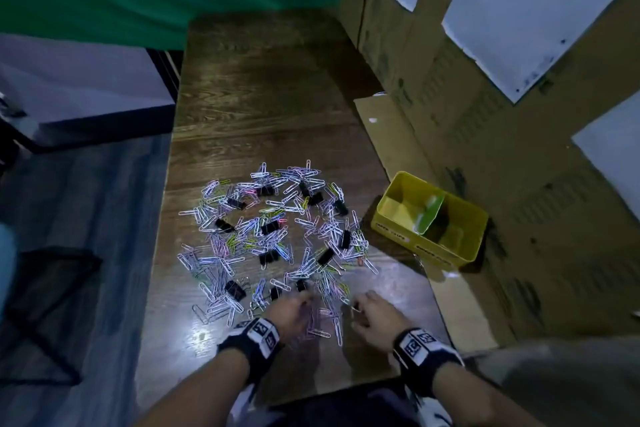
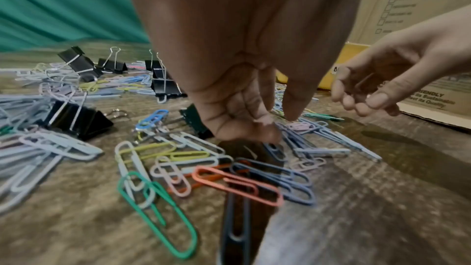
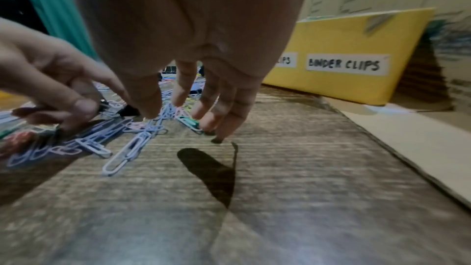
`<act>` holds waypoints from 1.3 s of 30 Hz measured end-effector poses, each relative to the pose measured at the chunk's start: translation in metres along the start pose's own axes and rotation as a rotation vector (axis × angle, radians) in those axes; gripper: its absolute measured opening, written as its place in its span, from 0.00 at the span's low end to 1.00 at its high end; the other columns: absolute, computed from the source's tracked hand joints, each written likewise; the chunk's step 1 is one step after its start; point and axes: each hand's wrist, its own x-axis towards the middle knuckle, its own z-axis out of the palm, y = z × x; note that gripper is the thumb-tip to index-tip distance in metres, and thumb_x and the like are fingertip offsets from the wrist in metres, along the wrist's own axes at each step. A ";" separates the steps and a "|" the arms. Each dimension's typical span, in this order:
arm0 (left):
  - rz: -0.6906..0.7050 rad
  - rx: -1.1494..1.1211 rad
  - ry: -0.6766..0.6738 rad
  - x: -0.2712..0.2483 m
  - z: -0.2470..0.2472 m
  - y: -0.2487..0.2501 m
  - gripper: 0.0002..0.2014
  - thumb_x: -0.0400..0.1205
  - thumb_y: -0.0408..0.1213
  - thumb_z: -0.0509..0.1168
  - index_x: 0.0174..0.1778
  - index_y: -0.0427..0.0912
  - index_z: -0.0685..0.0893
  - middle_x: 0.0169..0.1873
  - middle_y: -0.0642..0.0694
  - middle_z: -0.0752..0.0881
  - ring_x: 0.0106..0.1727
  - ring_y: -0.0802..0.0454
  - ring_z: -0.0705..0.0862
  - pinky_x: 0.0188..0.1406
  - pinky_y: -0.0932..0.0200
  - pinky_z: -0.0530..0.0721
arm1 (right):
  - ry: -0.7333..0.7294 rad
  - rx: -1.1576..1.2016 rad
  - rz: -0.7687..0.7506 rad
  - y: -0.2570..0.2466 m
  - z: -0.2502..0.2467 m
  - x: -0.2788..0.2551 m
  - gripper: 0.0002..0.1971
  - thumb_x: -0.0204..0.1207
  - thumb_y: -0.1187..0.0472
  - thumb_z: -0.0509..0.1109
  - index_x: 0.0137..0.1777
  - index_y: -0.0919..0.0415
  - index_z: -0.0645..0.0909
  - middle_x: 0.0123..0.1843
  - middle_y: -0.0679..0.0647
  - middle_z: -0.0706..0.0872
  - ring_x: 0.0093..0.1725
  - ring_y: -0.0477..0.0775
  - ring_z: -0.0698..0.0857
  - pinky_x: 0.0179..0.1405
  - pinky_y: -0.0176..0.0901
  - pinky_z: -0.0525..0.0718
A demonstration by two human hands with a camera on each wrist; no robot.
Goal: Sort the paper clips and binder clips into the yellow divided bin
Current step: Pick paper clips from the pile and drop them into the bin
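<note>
At the lower centre of the head view, both hands are lowered over the near edge of the clips [image 1: 273, 239], which are spread across the table [image 1: 249, 107]. The left hand [image 1: 290, 314] is seen with fingers bent down onto paper clips; whether one is pinched cannot be told. The right hand [image 1: 372, 317] is loosely curled, fingertips [image 3: 153, 111] touching paper clips, nothing clearly grasped. The bin [image 1: 446, 255] is set at the right, apart from the clips.
</note>
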 end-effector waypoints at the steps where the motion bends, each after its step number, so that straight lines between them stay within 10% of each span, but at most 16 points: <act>1: -0.016 0.031 0.040 0.003 -0.004 -0.006 0.19 0.82 0.37 0.55 0.70 0.48 0.73 0.52 0.39 0.87 0.45 0.45 0.85 0.48 0.54 0.84 | 0.041 -0.012 -0.006 -0.005 0.003 0.005 0.24 0.77 0.51 0.67 0.72 0.51 0.67 0.71 0.53 0.71 0.65 0.55 0.77 0.65 0.50 0.78; 6: -0.174 0.156 0.148 0.013 -0.029 -0.018 0.11 0.81 0.36 0.57 0.51 0.39 0.83 0.43 0.39 0.87 0.42 0.43 0.86 0.42 0.50 0.86 | 0.149 -0.088 0.095 -0.036 0.017 0.032 0.39 0.70 0.39 0.71 0.76 0.54 0.59 0.73 0.57 0.64 0.70 0.59 0.70 0.65 0.54 0.79; 10: -0.033 0.126 0.293 0.027 -0.042 -0.006 0.10 0.83 0.35 0.56 0.42 0.38 0.82 0.37 0.46 0.84 0.34 0.50 0.81 0.31 0.65 0.74 | 0.176 -0.071 0.199 -0.048 0.026 0.043 0.40 0.69 0.42 0.73 0.76 0.57 0.60 0.73 0.59 0.62 0.73 0.61 0.64 0.68 0.53 0.75; 15: 0.231 0.228 0.146 0.041 -0.012 0.013 0.21 0.77 0.29 0.58 0.68 0.43 0.74 0.59 0.40 0.78 0.55 0.41 0.80 0.53 0.47 0.82 | 0.250 0.017 0.123 -0.036 0.020 0.047 0.27 0.75 0.66 0.67 0.74 0.58 0.66 0.73 0.60 0.67 0.73 0.60 0.67 0.71 0.49 0.72; 19: 0.184 0.421 0.034 0.052 0.002 0.010 0.35 0.75 0.33 0.65 0.76 0.49 0.56 0.73 0.40 0.63 0.69 0.38 0.69 0.65 0.38 0.77 | 0.317 0.049 0.082 -0.016 0.014 0.041 0.31 0.73 0.50 0.73 0.75 0.53 0.67 0.73 0.54 0.67 0.75 0.56 0.67 0.73 0.48 0.71; 22: 0.183 0.439 0.042 0.055 0.006 0.010 0.36 0.74 0.35 0.68 0.76 0.50 0.58 0.72 0.41 0.65 0.69 0.39 0.69 0.65 0.40 0.77 | 0.204 -0.056 0.088 -0.009 0.019 0.040 0.40 0.68 0.44 0.76 0.77 0.53 0.62 0.74 0.57 0.65 0.74 0.61 0.66 0.72 0.55 0.73; 30: 0.141 0.439 0.070 0.053 0.014 0.002 0.31 0.77 0.24 0.63 0.75 0.51 0.64 0.68 0.45 0.73 0.66 0.43 0.76 0.64 0.51 0.79 | 0.143 -0.100 -0.081 0.012 0.013 0.058 0.20 0.79 0.70 0.63 0.70 0.59 0.75 0.70 0.58 0.76 0.66 0.61 0.79 0.65 0.55 0.79; 39: 0.110 0.111 0.208 0.052 -0.019 0.003 0.10 0.81 0.39 0.63 0.56 0.45 0.83 0.49 0.45 0.86 0.46 0.48 0.85 0.46 0.56 0.82 | 0.137 0.168 -0.133 0.032 -0.023 0.056 0.15 0.80 0.58 0.67 0.65 0.59 0.82 0.67 0.57 0.82 0.64 0.55 0.81 0.66 0.41 0.76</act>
